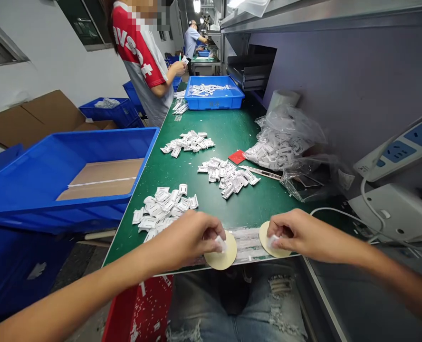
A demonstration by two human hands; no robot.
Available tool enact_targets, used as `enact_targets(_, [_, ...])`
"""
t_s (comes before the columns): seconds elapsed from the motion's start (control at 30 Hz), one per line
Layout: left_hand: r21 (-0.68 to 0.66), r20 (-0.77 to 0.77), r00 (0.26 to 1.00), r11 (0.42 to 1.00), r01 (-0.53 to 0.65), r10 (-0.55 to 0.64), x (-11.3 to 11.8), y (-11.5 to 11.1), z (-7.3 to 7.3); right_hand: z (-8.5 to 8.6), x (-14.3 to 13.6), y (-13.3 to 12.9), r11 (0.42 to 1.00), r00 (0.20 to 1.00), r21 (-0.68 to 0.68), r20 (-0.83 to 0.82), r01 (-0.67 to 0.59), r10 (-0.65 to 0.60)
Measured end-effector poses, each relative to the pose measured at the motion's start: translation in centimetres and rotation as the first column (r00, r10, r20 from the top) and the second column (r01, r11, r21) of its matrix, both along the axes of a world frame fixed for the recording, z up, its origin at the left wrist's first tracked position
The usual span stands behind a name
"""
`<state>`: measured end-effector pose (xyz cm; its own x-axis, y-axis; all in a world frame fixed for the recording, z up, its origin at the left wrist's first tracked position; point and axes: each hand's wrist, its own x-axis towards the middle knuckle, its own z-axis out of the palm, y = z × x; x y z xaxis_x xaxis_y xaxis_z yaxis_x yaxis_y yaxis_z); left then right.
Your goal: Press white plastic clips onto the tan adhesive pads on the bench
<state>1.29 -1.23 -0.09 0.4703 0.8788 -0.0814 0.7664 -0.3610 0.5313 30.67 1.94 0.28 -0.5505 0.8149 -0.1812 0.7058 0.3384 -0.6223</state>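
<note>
Two round pale-yellow discs lie at the front edge of the green table, a left disc (227, 258) and a right disc (264, 231). My left hand (200, 233) is closed in a pinch around a small white plastic piece (220, 244), low over the left disc. Over the other disc, my right hand (292, 232) pinches a similar white plastic piece (273, 241). Fingers partly cover both pieces, and whether they touch the discs I cannot tell. Beside my left hand spreads a near pile of white pieces (164, 205).
More white pieces form a middle pile (228, 175) and a far pile (189, 142). A plastic bag (285, 137) of pieces, a red square (237, 156) and a cutter knife (263, 173) lie right. A blue tray (214, 102) stands behind; a blue bin (71, 209) is left. A co-worker (148, 71) stands beyond.
</note>
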Motion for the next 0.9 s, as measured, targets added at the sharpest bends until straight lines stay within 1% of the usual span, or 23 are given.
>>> enact_targets(0.03, [-0.015,-0.018,1.000,1.000,0.013,-0.013,0.0,0.3,0.0,-0.1,0.1,0.0,1.000,1.000,0.015,0.011,0.008,-0.008])
enact_targets(0.13, [0.032,-0.035,0.999,0.999,-0.012,0.013,0.1,0.9,0.3,-0.4,0.3,0.1,0.985,0.992,0.126,0.036,0.119,-0.125])
enact_targets(0.17, [0.023,-0.024,1.000,1.000,0.001,0.000,0.2,1.0,0.4,-0.5,0.3,0.1,0.983,0.992,0.143,0.041,0.116,-0.123])
enact_targets(0.23, [-0.009,-0.015,0.999,0.999,0.031,-0.031,0.3,1.2,0.6,-0.7,0.4,0.0,0.983,0.995,0.171,0.060,0.071,-0.082])
enact_targets(0.27, [-0.011,-0.016,0.999,0.999,0.030,-0.031,0.4,1.2,0.5,-0.8,0.4,-0.1,0.976,0.994,0.205,0.071,0.070,-0.086])
enact_targets(0.33, [0.017,-0.018,1.000,1.000,0.005,-0.005,0.5,1.4,0.3,-0.9,0.3,-0.3,0.956,0.988,0.274,0.081,0.106,-0.133])
enact_targets(0.37, [0.027,-0.015,1.000,1.000,0.004,-0.004,0.5,1.4,0.2,-0.9,0.3,-0.4,0.952,0.987,0.285,0.080,0.114,-0.142])
enact_targets(0.47, [-0.012,-0.013,0.999,0.999,0.051,-0.052,0.6,1.8,-0.2,-1.0,0.2,-0.6,0.974,0.995,0.223,0.080,0.042,-0.061])
enact_targets(0.5, [-0.018,-0.016,0.998,0.998,0.056,-0.056,0.6,1.9,-0.3,-0.9,0.2,-0.6,0.973,0.995,0.226,0.081,0.044,-0.064])
enact_targets(0.57, [-0.009,-0.020,0.999,0.999,0.049,-0.049,0.7,2.2,-0.1,-0.8,0.1,-0.6,0.963,0.990,0.253,0.079,0.092,-0.116])
enact_targets(0.6, [-0.008,-0.020,0.999,0.999,0.051,-0.051,0.8,2.3,0.1,-0.7,0.1,-0.5,0.967,0.991,0.237,0.075,0.089,-0.110])
enact_targets(0.7, [-0.026,-0.032,0.998,0.998,0.055,-0.055,1.1,2.3,0.6,-0.4,0.0,-0.3,0.990,0.997,0.142,0.075,0.001,-0.012])
enact_targets(0.73, [-0.027,-0.035,0.998,0.999,0.043,-0.044,1.2,2.2,0.7,-0.4,-0.1,-0.2,0.989,0.996,0.148,0.083,0.007,-0.020])
enact_targets(0.8, [-0.014,-0.031,0.999,1.000,0.009,-0.010,1.4,2.2,0.8,-0.4,0.0,-0.1,0.976,0.992,0.207,0.097,0.064,-0.085])
enact_targets(0.83, [-0.003,-0.020,1.000,1.000,-0.013,0.013,1.5,2.1,0.8,-0.5,0.0,-0.1,0.972,0.991,0.223,0.098,0.073,-0.096])
enact_targets(0.9, [0.024,0.014,0.997,0.997,-0.071,0.071,1.6,2.0,0.8,-0.6,0.1,-0.1,0.976,0.992,0.209,0.100,0.052,-0.074])
